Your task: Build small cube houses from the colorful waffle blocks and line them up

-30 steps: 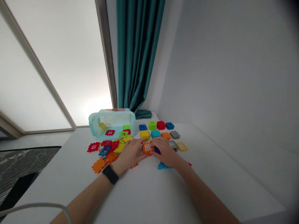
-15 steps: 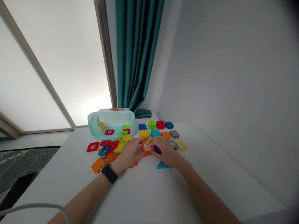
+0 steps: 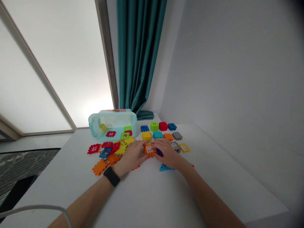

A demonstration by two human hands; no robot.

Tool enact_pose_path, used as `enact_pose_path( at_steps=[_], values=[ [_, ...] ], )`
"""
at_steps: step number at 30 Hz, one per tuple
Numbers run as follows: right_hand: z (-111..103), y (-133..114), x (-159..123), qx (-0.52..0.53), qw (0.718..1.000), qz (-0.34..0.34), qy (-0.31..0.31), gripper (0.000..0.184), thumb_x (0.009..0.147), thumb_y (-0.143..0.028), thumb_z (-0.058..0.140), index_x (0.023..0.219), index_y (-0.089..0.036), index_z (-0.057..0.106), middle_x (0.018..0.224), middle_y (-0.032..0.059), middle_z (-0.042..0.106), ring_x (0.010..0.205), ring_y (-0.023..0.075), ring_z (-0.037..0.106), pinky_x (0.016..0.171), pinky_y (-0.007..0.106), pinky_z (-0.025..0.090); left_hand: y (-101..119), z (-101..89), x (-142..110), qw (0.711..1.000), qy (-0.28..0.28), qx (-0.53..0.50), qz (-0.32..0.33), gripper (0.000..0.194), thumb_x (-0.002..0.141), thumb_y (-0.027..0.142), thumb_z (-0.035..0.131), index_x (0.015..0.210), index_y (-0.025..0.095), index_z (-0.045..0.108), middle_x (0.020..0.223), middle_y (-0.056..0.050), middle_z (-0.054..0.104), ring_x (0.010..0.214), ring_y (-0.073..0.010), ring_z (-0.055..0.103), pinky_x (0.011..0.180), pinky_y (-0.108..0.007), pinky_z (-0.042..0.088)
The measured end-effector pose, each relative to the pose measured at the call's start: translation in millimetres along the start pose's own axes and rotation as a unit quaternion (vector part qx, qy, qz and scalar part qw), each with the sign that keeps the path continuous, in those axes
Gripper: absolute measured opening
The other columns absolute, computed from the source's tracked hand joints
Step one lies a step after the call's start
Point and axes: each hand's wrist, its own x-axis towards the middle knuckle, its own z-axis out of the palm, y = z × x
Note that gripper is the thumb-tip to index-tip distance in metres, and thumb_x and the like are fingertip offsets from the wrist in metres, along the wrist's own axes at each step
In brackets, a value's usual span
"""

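Observation:
Both my hands meet on a small orange block cube [image 3: 149, 149] with a white window piece, on the white table [image 3: 147, 196]. My left hand [image 3: 131, 156], with a black watch on its wrist, has its fingers curled against the cube's left side. My right hand [image 3: 167, 153] grips the right side, and a purple piece [image 3: 160, 152] shows under its fingers. A blue triangular piece [image 3: 164, 167] lies beneath my right wrist.
A clear teal plastic box [image 3: 112, 124] lies on its side behind, with a few pieces inside. Loose flat pieces in red, orange, yellow and blue [image 3: 105, 153] spread to the left. Several assembled cubes [image 3: 157, 130] stand behind the hands. A grey wall runs along the right; a teal curtain [image 3: 139, 57] hangs behind.
The hands stay pressed on the orange cube with only slight shifts of the fingers. The view has drifted a little.

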Motion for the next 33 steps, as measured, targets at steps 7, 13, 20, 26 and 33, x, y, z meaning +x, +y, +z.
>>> enact_pose_path(
  at_steps=[7,13,20,26,33],
  values=[
    [1,-1,0,0.001,1.0,0.002,-0.005,0.02,0.086,-0.014,0.062,0.104,-0.023,0.064,0.122,0.008,0.067,0.121,0.0274,0.054,0.108,0.049,0.038,-1,1.7,-1,1.0,0.0,0.001,-0.001,0.048,0.084,0.028,0.074,0.127,0.023,0.053,0.123,-0.01,0.067,0.117,-0.0312,0.062,0.097,-0.046,0.048],
    [1,-1,0,0.0,1.0,-0.003,-0.006,0.02,0.086,-0.012,0.062,0.102,-0.023,0.064,0.12,0.0078,0.068,0.121,0.0271,0.055,0.109,0.05,0.037,0,0.7,-1,1.0,-0.006,-0.004,-0.006,0.048,0.084,0.027,0.073,0.127,0.022,0.053,0.125,-0.011,0.067,0.118,-0.0316,0.061,0.098,-0.047,0.047],
    [0,-4,0,-0.006,1.0,0.008,-0.012,0.02,0.087,-0.014,0.061,0.104,-0.023,0.065,0.122,0.0081,0.067,0.121,0.0268,0.054,0.109,0.05,0.037,0,0.8,-1,1.0,-0.015,0.006,-0.013,0.047,0.086,0.028,0.071,0.128,0.022,0.053,0.126,-0.011,0.066,0.118,-0.031,0.061,0.098,-0.045,0.047],
    [-1,-6,-2,-0.016,1.0,0.01,0.0,0.029,0.087,-0.015,0.06,0.114,-0.022,0.066,0.131,0.0102,0.064,0.125,0.0282,0.053,0.11,0.052,0.037,-1,-0.7,-1,1.0,-0.009,0.012,-0.014,0.05,0.084,0.03,0.074,0.129,0.023,0.052,0.124,-0.01,0.066,0.117,-0.0311,0.061,0.097,-0.045,0.048],
    [0,-17,-4,-0.015,1.0,0.003,0.026,0.043,0.085,-0.013,0.058,0.126,-0.024,0.062,0.132,0.0093,0.064,0.125,0.0279,0.054,0.111,0.052,0.037,3,-13.1,-1,1.0,0.002,0.025,0.006,0.044,0.087,0.031,0.07,0.128,0.025,0.053,0.125,-0.01,0.063,0.116,-0.0299,0.06,0.098,-0.046,0.048]
  ],
)
